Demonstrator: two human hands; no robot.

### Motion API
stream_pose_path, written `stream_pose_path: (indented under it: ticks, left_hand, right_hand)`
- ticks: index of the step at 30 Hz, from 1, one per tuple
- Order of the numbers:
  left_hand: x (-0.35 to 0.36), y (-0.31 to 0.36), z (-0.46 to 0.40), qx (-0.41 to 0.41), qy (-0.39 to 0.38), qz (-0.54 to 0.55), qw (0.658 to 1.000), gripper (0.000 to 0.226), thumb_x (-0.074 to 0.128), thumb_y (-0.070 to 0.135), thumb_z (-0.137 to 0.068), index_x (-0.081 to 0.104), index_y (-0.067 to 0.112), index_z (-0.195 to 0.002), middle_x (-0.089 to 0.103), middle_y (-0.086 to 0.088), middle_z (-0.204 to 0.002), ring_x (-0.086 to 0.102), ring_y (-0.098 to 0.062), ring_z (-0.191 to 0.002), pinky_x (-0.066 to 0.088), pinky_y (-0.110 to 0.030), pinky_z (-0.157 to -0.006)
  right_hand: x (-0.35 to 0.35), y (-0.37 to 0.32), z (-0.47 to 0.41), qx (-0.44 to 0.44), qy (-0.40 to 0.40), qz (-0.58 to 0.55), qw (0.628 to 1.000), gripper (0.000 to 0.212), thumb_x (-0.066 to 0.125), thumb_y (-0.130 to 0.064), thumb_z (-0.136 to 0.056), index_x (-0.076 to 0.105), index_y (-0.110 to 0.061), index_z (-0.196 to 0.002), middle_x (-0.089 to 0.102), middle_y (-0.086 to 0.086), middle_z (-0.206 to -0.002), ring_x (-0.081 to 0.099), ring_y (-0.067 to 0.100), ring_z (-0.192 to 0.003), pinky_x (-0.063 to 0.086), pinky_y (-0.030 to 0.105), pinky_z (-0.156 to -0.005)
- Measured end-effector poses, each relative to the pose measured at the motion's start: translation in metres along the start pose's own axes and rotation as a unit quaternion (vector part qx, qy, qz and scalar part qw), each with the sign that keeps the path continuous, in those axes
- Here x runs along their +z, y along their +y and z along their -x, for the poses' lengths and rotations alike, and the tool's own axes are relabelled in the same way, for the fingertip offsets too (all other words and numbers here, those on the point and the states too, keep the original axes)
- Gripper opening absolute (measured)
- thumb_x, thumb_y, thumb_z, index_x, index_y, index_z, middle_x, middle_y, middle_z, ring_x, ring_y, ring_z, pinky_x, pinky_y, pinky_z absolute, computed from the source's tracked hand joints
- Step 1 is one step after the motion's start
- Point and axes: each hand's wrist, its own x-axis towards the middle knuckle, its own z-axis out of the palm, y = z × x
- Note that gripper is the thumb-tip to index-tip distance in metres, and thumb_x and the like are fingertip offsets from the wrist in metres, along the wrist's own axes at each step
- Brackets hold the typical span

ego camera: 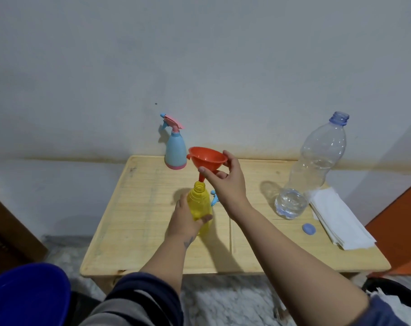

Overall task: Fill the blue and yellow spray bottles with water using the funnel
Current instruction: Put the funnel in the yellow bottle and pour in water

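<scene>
- Left hand (pixel 184 216): gripping open yellow bottle (pixel 199 203), mid-table (pixel 134 208).
- Right hand (pixel 225 182): pinching orange funnel (pixel 208 161), spout just above bottle's mouth.
- Blue spray bottle (pixel 175 147): capped, at back edge.

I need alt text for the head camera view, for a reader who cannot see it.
A person's right hand holds an orange funnel just above the open neck of a yellow spray bottle that the left hand grips, over a wooden table. A capped blue spray bottle and an open, nearly empty water bottle stand behind.
</scene>
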Motion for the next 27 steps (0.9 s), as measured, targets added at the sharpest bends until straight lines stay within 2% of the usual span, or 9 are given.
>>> stream_pose_path:
  ticks: [2,5,8,14,16,19,24,27]
  left_hand:
    - [0.000,-0.001,-0.001,-0.003,-0.002,-0.006,1.000,0.092,0.085,0.042,-0.065,0.031,0.024,-0.139,0.048,-0.002,-0.134,0.054,-0.026,-0.118,0.047,-0.042,-0.094]
    - [0.000,-0.002,-0.001,-0.006,-0.002,-0.010,1.000,0.093,0.083,0.043,-0.067,0.031,0.021,-0.140,0.044,-0.001,-0.137,0.053,-0.026,-0.119,0.048,-0.041,-0.093]
    - [0.001,-0.003,-0.003,-0.009,-0.003,-0.018,1.000,0.093,0.082,0.040,-0.069,0.029,0.019,-0.143,0.042,-0.003,-0.139,0.051,-0.027,-0.123,0.046,-0.039,-0.096]
    - [-0.001,0.001,-0.001,-0.007,0.001,-0.019,1.000,0.089,0.083,0.037,-0.069,0.033,0.019,-0.140,0.045,-0.006,-0.133,0.055,-0.028,-0.117,0.047,-0.037,-0.090]
    - [-0.002,0.003,0.000,-0.009,0.000,-0.022,1.000,0.089,0.084,0.037,-0.068,0.034,0.019,-0.139,0.046,-0.006,-0.133,0.053,-0.027,-0.118,0.045,-0.035,-0.091]
    - [-0.002,0.002,0.001,-0.017,-0.002,-0.018,1.000,0.091,0.084,0.038,-0.068,0.033,0.017,-0.140,0.045,-0.007,-0.135,0.049,-0.027,-0.123,0.044,-0.036,-0.097]
    - [0.001,0.001,0.001,-0.039,0.010,0.008,0.999,0.095,0.087,0.037,-0.064,0.034,0.017,-0.140,0.048,-0.006,-0.136,0.050,-0.027,-0.123,0.044,-0.041,-0.100]
    - [0.000,-0.002,0.000,-0.045,0.015,0.003,0.999,0.096,0.088,0.039,-0.061,0.035,0.017,-0.138,0.049,-0.008,-0.135,0.053,-0.029,-0.119,0.046,-0.045,-0.099]
  right_hand:
    - [0.003,0.007,0.004,-0.002,-0.009,0.006,1.000,0.080,0.080,-0.016,-0.075,0.036,-0.020,-0.141,0.049,-0.002,-0.131,0.067,0.004,-0.078,0.056,0.031,-0.082]
    - [0.006,0.022,0.010,-0.009,-0.015,0.032,0.999,0.080,0.082,-0.016,-0.072,0.037,-0.024,-0.139,0.048,0.000,-0.135,0.067,0.021,-0.092,0.054,0.035,-0.090]
    - [0.006,0.032,0.015,-0.008,-0.028,0.048,0.998,0.083,0.083,-0.014,-0.071,0.036,-0.026,-0.139,0.046,-0.002,-0.138,0.061,0.018,-0.107,0.049,0.027,-0.091]
    - [-0.008,0.042,0.014,0.008,-0.046,0.072,0.996,0.096,0.082,-0.010,-0.071,0.024,-0.027,-0.146,0.047,-0.005,-0.132,0.057,0.014,-0.112,0.048,0.035,-0.098]
    - [-0.022,0.045,0.012,0.022,-0.034,0.084,0.996,0.094,0.080,-0.008,-0.074,0.023,-0.028,-0.146,0.046,0.002,-0.136,0.056,0.019,-0.112,0.050,0.035,-0.095]
    - [-0.051,0.049,0.011,0.036,-0.017,0.112,0.993,0.085,0.075,-0.012,-0.080,0.024,-0.025,-0.146,0.044,0.003,-0.137,0.051,0.017,-0.111,0.044,0.028,-0.087]
    - [-0.110,0.060,0.009,0.056,0.103,0.162,0.980,0.070,0.070,-0.015,-0.084,0.032,-0.018,-0.142,0.045,0.006,-0.137,0.047,0.019,-0.122,0.042,0.033,-0.099]
    - [-0.139,0.066,0.008,0.023,0.216,0.231,0.949,0.066,0.072,-0.015,-0.081,0.038,-0.013,-0.138,0.043,0.011,-0.136,0.044,0.027,-0.126,0.038,0.037,-0.105]
